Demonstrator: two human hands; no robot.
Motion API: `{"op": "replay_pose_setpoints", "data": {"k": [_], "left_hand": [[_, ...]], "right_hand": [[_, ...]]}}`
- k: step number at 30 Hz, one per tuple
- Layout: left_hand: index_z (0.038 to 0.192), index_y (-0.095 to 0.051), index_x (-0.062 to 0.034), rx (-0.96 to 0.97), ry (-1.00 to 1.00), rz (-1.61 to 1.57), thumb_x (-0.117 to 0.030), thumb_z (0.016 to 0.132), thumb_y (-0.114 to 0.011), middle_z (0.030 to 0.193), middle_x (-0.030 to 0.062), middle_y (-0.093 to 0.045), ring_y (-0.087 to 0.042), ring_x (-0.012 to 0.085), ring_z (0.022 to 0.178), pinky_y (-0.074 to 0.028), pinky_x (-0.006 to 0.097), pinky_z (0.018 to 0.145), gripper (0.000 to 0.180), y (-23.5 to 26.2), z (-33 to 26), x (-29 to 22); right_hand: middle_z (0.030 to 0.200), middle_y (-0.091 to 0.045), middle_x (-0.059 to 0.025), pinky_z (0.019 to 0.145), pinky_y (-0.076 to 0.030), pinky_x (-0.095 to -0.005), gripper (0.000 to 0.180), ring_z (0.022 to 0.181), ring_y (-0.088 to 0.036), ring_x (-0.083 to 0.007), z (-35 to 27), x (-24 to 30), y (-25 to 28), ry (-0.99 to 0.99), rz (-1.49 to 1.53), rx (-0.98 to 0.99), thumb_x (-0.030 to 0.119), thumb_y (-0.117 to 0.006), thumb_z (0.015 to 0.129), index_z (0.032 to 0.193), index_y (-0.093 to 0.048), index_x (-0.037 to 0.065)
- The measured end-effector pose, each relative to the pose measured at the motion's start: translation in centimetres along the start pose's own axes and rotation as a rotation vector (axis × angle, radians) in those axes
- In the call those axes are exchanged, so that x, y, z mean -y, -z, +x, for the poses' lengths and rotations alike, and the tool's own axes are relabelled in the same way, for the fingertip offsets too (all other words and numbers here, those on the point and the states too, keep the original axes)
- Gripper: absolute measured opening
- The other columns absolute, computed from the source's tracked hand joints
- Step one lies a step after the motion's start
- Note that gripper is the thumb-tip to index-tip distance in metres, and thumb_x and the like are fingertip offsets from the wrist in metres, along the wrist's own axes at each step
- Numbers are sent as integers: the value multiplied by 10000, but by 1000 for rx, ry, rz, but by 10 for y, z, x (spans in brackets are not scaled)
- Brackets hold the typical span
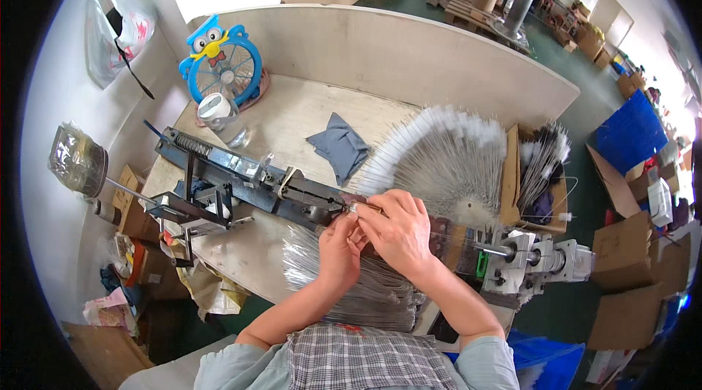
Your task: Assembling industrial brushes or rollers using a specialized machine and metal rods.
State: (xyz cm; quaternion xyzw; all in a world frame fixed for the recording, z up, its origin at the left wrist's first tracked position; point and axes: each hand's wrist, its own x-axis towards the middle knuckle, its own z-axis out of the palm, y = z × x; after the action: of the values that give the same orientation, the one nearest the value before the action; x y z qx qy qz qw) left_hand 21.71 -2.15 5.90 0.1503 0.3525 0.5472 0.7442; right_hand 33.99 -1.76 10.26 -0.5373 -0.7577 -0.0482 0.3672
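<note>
My left hand (341,250) and my right hand (399,231) meet at the near end of a long dark metal machine bed (245,169). The fingertips of both are pinched together around something small, which the fingers mostly cover. A thick bundle of thin metal wires (376,291) lies under and just in front of my hands. Beyond my right hand, a fanned pile of thin wire brushes (450,152) with white tufted ends spreads over the table.
A grey cloth (339,147), a clear jar (232,131) and a blue fan (225,72) stand or lie behind the machine. At right are a metal shaft unit (530,257) and a cardboard box (519,192) of brushes. A low partition (409,43) borders the table.
</note>
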Motion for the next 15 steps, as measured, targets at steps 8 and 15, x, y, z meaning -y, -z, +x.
{"op": "replay_pose_setpoints", "data": {"k": [8, 15], "left_hand": [[963, -568, -34, -23, -32, 14, -84, 875, -564, 945, 46, -620, -609, 126, 861, -480, 271, 775, 101, -5, -1, -1], [958, -577, -47, 22, -45, 6, -72, 864, -572, 927, 31, -622, -600, 109, 819, -472, 259, 765, 97, -4, -1, 0]], "right_hand": [[907, -609, 17, 758, -424, -338, 210, 925, -548, -194, -9, -10, 14, 25, 30, 36, 170, -697, 699, 905, -672, 145], [929, -629, -7, 744, -444, -354, 221, 916, -568, -216, -2, -2, 8, 9, 73, 61, 144, -712, 682, 902, -694, 134]]}}
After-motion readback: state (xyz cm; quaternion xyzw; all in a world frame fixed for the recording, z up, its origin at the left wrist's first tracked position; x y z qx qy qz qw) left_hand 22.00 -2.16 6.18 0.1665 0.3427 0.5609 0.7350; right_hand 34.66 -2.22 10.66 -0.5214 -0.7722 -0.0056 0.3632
